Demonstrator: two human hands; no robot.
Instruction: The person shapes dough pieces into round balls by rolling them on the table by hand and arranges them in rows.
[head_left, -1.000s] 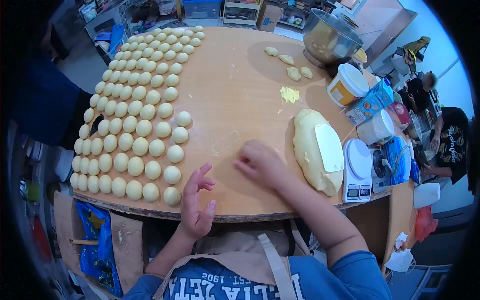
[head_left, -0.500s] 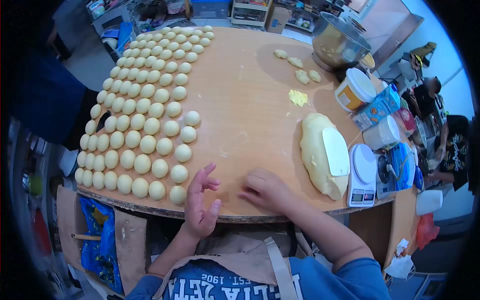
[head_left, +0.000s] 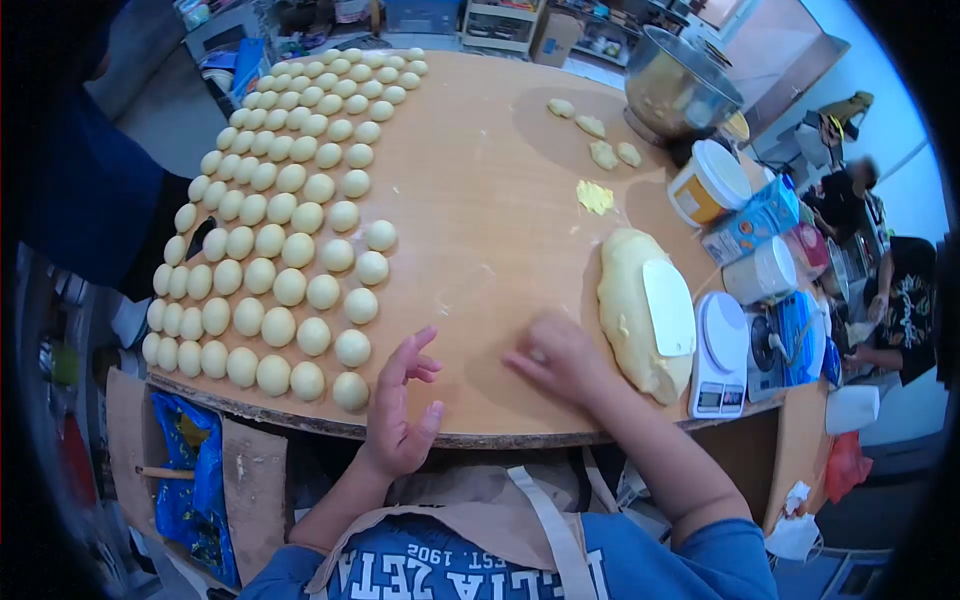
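My left hand is held over the table's front edge, fingers apart and slightly bent, with nothing in it. To its left, rows of round dough balls cover that side of the wooden table. My right hand is low over the tabletop, fingers curled under and a little blurred. A small pale spot shows at its fingers; what it holds, if anything, I cannot make out. Right of this hand lies a large mass of dough with a white flat scraper resting on top.
A digital scale stands beside the big dough. Behind it are a white tub, a blue carton and a steel mixing bowl. Yellow fat and dough scraps lie at the back. Other people are left and far right.
My right hand has moved right, towards the large dough. My left hand has hardly moved. The view has shifted slightly.
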